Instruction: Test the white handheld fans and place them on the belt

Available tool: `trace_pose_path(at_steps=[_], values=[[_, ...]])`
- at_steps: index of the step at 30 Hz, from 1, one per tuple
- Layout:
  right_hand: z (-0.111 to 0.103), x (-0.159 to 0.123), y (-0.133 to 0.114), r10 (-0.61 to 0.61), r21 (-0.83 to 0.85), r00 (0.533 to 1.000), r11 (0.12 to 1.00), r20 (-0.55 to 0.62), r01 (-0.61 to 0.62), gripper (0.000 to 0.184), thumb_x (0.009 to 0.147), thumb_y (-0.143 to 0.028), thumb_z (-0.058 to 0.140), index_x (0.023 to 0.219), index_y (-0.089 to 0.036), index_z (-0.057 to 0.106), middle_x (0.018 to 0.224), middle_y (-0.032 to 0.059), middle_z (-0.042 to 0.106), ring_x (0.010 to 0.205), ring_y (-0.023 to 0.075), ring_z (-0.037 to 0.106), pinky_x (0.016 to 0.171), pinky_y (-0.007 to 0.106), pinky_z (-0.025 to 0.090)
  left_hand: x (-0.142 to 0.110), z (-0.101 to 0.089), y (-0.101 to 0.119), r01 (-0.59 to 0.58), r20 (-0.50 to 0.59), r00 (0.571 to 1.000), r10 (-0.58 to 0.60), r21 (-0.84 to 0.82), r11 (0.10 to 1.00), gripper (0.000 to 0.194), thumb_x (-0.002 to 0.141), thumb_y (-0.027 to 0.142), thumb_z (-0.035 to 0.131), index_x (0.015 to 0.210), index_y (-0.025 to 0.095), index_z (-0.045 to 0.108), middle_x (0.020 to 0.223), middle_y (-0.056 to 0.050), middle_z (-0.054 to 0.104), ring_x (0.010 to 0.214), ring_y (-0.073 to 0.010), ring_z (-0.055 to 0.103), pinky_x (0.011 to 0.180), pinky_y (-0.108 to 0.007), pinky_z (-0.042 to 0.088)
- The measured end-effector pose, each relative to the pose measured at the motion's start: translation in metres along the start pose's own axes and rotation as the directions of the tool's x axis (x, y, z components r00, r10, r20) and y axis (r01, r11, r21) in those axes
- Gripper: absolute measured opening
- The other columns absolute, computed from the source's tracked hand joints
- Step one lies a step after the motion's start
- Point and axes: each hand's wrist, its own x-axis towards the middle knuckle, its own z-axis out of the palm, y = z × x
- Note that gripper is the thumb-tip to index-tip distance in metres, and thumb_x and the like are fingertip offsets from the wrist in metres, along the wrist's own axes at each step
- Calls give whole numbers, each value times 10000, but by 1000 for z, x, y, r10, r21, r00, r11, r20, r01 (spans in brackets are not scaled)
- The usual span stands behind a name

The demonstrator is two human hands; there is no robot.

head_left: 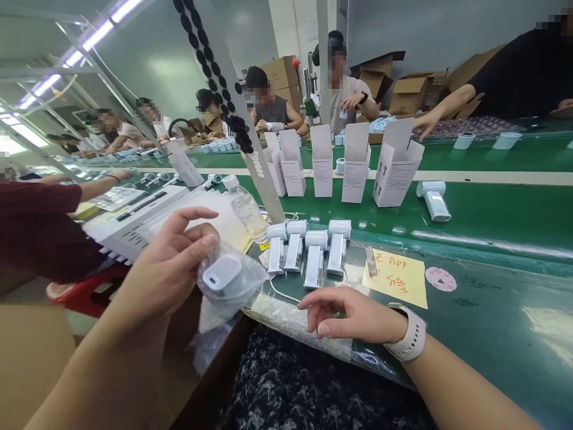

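Note:
My left hand [168, 269] grips a small white device wrapped in a clear plastic bag [226, 280], held up over the near table edge. My right hand [353, 315], with a white watch on the wrist, hovers palm down with loosely curled fingers over a stack of clear bags [286, 315] at the table's front edge; it holds nothing. Just beyond the hands, a row of several white handheld devices [308, 251] lies side by side on the green table [492, 322].
A yellow handwritten note [396, 276] and a pink sticker [441, 278] lie to the right. Open white boxes [353, 161] stand on the green belt, with one loose device [433, 200]. A water bottle [244, 206], a slanted white post [264, 173] and several seated workers surround the line.

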Motion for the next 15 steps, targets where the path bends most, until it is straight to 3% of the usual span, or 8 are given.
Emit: trace_pose_path(at_steps=[2,5,11,13,15], values=[[-1,-1,0,6,-4,1000,1000,-15,-6,476,845,-475,699,1203,-167,639,988,96,718,861,201,682,805,375,543,0,-7,1,-10,-38,999,12,54,998,353,716,261,737,1018,222,559,591,64,504,408,-74,414,349,-173,351],[-3,-3,-2,21,-17,998,1000,-67,-22,454,855,-473,690,1198,-181,642,993,88,714,882,205,677,811,382,553,-3,-28,3,14,-187,982,23,193,981,380,646,235,751,984,220,578,545,67,506,439,-92,434,392,-176,371],[-4,-7,-8,-41,-21,995,999,-92,39,393,875,-431,687,1190,-197,650,997,84,721,881,203,673,816,379,542,-16,-68,-10,239,-475,878,-56,336,911,372,596,303,719,937,219,597,573,54,532,484,-119,475,428,-196,398],[-5,-9,-9,-56,21,990,998,-126,59,385,878,-443,690,1180,-208,658,989,80,720,856,203,673,787,375,551,-21,-75,-19,266,-485,871,-77,333,905,380,596,320,718,940,214,599,590,55,520,498,-123,477,445,-203,402],[-6,-13,-13,-100,90,976,989,-192,119,363,883,-459,690,1161,-226,674,952,71,718,803,198,672,741,365,562,-26,-83,-25,279,-391,912,-121,377,883,388,632,353,709,976,205,607,601,54,502,508,-125,458,455,-207,378]])
